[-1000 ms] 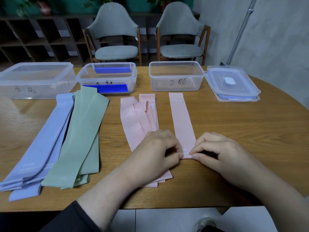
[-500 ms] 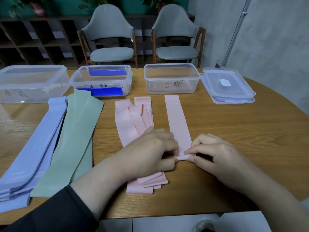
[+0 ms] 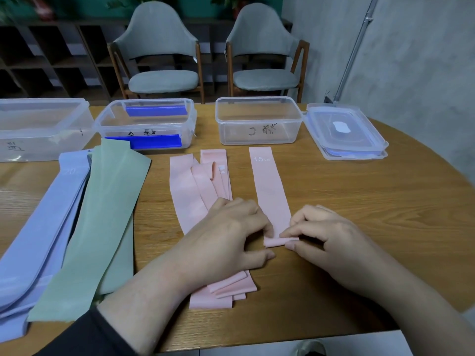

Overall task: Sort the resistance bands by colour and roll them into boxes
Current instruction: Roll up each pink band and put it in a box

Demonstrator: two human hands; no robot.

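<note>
A pink band marked 15 LB (image 3: 268, 186) lies flat on the table, its near end curled into a small roll. My left hand (image 3: 231, 237) and my right hand (image 3: 326, 237) pinch that roll from either side. Under my left hand lies a pile of pink bands (image 3: 195, 191). Further left are green bands (image 3: 102, 219) and lilac bands (image 3: 43, 227). Three clear boxes stand at the back: an empty one (image 3: 258, 122) beyond the pink bands, a middle one (image 3: 146, 124) with blue clips, and a left one (image 3: 41, 129).
A stack of clear lids (image 3: 347, 132) sits at the back right. The round wooden table (image 3: 372, 214) curves away on the right. Two grey chairs (image 3: 164, 52) stand behind the table, by a dark shelf unit.
The near end of the 15 LB band has been turned over into a small roll between my fingers. Both hands stay at that end.
</note>
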